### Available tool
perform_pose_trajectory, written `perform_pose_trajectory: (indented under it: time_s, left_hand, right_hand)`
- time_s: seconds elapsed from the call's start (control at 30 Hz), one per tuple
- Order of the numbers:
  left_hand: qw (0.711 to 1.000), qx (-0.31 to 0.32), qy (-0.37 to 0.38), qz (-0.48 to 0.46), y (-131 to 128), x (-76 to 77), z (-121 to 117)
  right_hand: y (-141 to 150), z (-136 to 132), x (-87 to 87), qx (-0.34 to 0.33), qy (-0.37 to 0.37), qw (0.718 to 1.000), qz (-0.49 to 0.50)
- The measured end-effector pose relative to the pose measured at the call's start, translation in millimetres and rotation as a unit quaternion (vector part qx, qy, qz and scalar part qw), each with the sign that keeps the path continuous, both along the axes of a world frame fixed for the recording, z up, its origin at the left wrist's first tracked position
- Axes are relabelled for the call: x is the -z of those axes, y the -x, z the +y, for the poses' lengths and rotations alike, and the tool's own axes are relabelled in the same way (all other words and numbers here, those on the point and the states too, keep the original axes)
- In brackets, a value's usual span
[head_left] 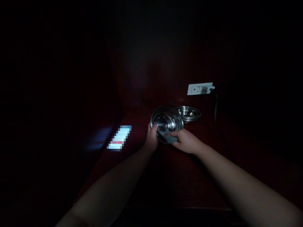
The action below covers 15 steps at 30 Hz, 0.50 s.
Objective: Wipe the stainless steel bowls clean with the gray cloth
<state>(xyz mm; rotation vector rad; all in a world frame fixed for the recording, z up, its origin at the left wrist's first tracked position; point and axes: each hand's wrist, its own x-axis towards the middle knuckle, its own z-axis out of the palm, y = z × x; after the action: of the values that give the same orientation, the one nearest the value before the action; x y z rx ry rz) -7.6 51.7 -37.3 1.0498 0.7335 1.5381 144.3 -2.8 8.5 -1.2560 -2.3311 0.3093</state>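
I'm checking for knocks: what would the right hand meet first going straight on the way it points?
Past the grey cloth it holds, the right hand would probably meet the inside of the metal bowl first, near the left hand; depth is unclear.

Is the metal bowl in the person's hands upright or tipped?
Tipped: the metal bowl leans with its open mouth toward the camera, and the left hand holds it at the rim.

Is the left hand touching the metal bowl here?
Touching: the head view shows the left hand gripping the metal bowl, its thumb lapped over the rim.
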Motion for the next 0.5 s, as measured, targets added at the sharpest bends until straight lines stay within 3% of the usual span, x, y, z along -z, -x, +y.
perform_pose_trajectory:
  time_s: [0.27, 0.5]
  left_hand:
    - [1.0, 0.012, -0.02, 0.019, 0.9, 1.4, 0.6]
    - [0.999, 0.017, -0.021, 0.037, 2.8, 2.7, -2.2]
  right_hand:
    - [-2.4, 4.1, 0.6, 0.106, -0.018, 0.992, -0.063]
    - [-2.0, 3.1, -0.4, 0.119, -0.008, 0.99, -0.08]
